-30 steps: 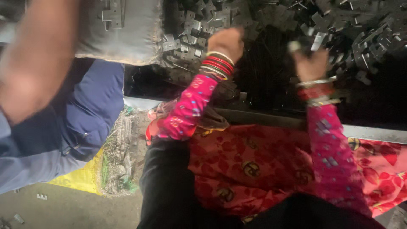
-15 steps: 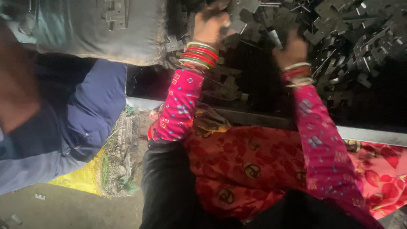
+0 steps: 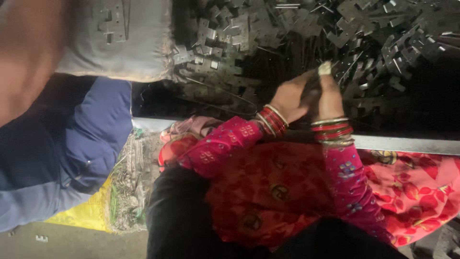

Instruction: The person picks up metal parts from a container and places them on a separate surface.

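Observation:
My left hand (image 3: 291,98) and my right hand (image 3: 330,93) are pressed together at the near edge of a big pile of flat grey stamped metal pieces (image 3: 287,33). Both hands curl around a dark clump of those pieces (image 3: 309,88) held between them. The tip of one right-hand finger wears a pale wrap (image 3: 325,68). Red and gold bangles ring both wrists above pink patterned sleeves.
A pale metal rail (image 3: 407,143) edges the dark work surface in front of my lap. A grey sack (image 3: 120,43) bearing a few metal pieces lies at the upper left. Another person in blue (image 3: 62,153) sits to my left, their blurred arm (image 3: 24,57) raised. A yellow bag (image 3: 81,216) lies on the floor.
Both hands have drawn back from deep in the pile toward me and come together. The view has shifted to the left.

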